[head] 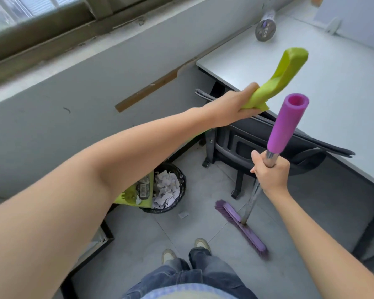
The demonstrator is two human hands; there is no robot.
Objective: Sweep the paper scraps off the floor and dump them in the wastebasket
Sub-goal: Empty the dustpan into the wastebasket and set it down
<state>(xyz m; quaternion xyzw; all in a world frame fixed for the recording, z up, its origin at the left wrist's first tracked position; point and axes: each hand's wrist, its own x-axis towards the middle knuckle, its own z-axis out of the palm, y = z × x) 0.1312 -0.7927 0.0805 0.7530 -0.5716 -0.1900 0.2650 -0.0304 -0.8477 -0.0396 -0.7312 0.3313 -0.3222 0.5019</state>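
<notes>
My left hand [235,104] grips the lime-green dustpan handle [285,72], raised high. The dustpan's pan [136,195] is tipped against the rim of a black mesh wastebasket [183,180], which holds white paper scraps [166,188]; my forearm hides most of the pan. My right hand [270,173] is closed on the metal shaft of a broom with a purple foam grip [287,124]. Its purple brush head [242,227] rests on the grey floor tiles. One small paper scrap [183,214] lies on the floor just in front of the basket.
A grey desk [311,78] stands at right with a black chair [274,145] pushed under it. A roll [265,29] lies on the desk. The grey wall and a window ledge run along the left. My shoes [186,251] stand on the tiles below.
</notes>
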